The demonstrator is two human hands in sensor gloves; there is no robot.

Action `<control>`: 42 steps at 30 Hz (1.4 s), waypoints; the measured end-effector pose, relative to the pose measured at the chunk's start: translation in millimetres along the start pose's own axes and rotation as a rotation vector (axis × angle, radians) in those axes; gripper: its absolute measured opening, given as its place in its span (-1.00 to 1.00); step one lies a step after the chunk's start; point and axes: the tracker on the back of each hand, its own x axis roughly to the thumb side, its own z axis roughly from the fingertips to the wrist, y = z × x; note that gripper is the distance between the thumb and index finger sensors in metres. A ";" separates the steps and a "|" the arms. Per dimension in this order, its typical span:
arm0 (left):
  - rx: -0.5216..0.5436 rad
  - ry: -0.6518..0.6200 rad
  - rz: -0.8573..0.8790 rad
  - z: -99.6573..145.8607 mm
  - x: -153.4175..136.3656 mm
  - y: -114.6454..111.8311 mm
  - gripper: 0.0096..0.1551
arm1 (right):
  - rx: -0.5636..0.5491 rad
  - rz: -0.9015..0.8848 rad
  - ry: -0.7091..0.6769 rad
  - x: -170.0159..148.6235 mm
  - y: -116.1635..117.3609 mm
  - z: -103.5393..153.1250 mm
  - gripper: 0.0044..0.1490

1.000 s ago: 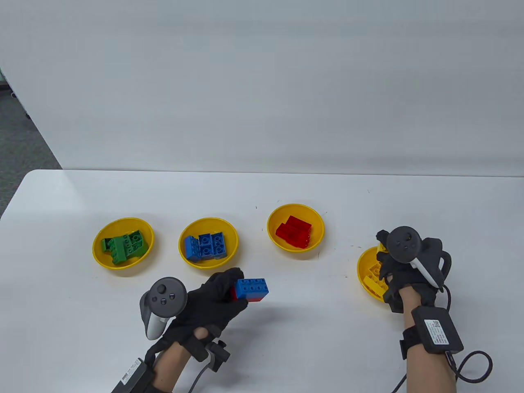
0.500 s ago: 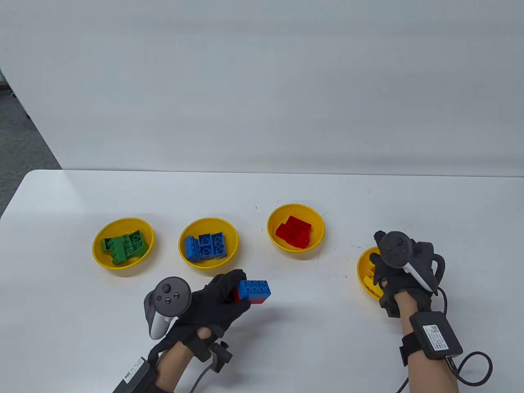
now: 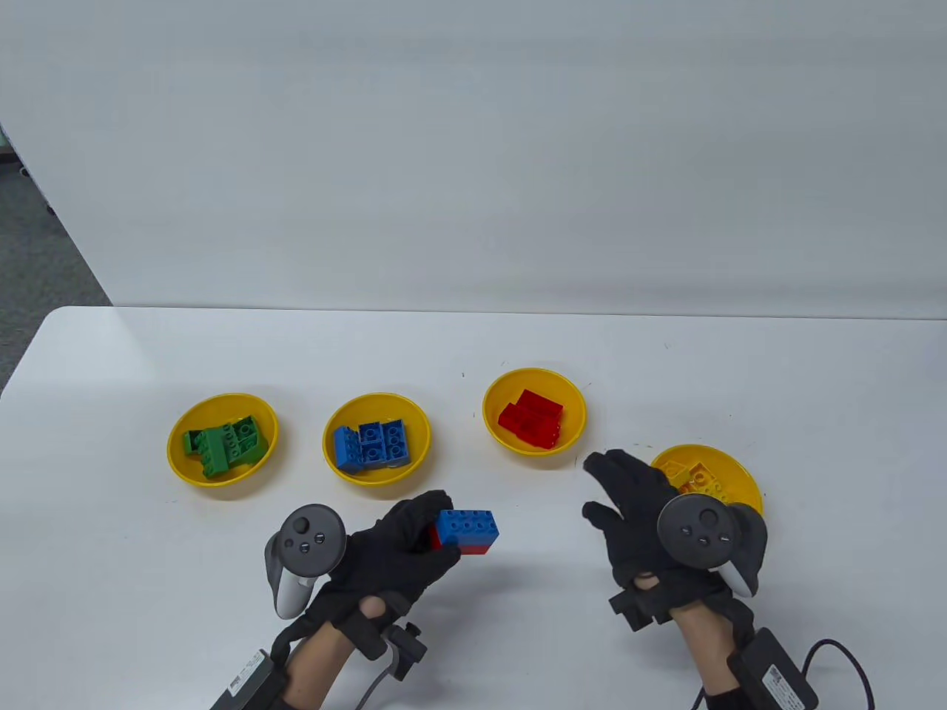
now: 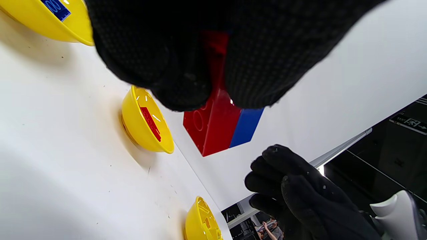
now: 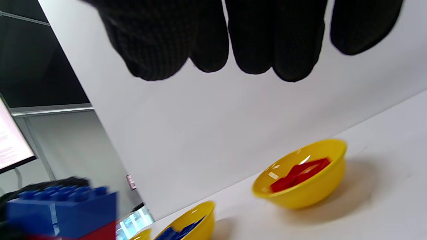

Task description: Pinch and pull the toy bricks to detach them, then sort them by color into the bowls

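Table view: left hand (image 3: 403,551) grips the blue-on-red brick pair (image 3: 466,531) above the bench, near the blue bowl (image 3: 376,438). Right hand (image 3: 636,510) empty, fingers spread, beside it. Next, likely: pinch blue brick, pull apart.

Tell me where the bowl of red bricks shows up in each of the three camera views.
Table view: bowl of red bricks, centre, third bowl from left.
Left wrist view, left of centre, tipped sideways.
Right wrist view, lower right.
Shared landmark: the held blue-on-red brick pair.
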 end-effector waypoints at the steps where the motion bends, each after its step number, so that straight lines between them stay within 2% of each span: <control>1: -0.004 0.000 0.026 0.5 -0.6 -1.3 -0.17 | 0.033 -0.066 0.008 1.6 10.6 2.8 -0.21; 5: -0.025 -0.001 0.226 1.9 -4.6 -8.5 -0.17 | 0.186 -0.360 0.110 -1.2 46.8 9.8 -0.11; 9: -0.048 -0.003 0.286 3.0 -4.6 -17.0 -0.17 | 0.264 -0.618 0.162 -2.7 69.6 15.5 -0.02; 12: -0.080 -0.001 0.313 3.5 -4.2 -24.9 -0.17 | 0.233 -0.764 0.180 -1.3 75.1 17.7 -0.11; 17: -0.109 0.012 0.335 2.7 -5.7 -30.8 -0.17 | 0.172 -0.813 0.178 -0.3 74.2 20.5 -0.19; 19: -0.129 0.012 0.248 2.1 -3.7 -31.7 -0.17 | 0.159 -0.752 0.169 0.6 71.1 21.5 -0.19; 21: -0.138 -0.007 0.100 1.4 1.0 -30.3 -0.13 | 0.124 -0.618 0.128 4.9 64.9 21.8 -0.18; 23: -0.144 -0.046 -0.073 2.1 8.4 -25.6 0.01 | 0.079 -0.483 0.074 11.7 57.7 22.2 -0.18; 26: -0.086 -0.141 -0.336 8.1 23.5 -20.4 0.07 | 0.051 -0.229 -0.008 26.9 50.9 25.4 -0.18; 28: -0.064 -0.209 -0.507 12.9 34.8 -24.6 0.05 | 0.035 -0.035 -0.062 36.8 51.6 28.8 -0.18; 35: -0.066 -0.297 -0.701 19.3 48.8 -53.3 -0.06 | 0.052 0.155 -0.180 57.8 68.2 37.4 -0.18; 42: -0.086 -0.293 -0.541 15.5 42.5 -49.7 -0.21 | 0.019 0.171 -0.228 65.4 69.9 41.0 -0.19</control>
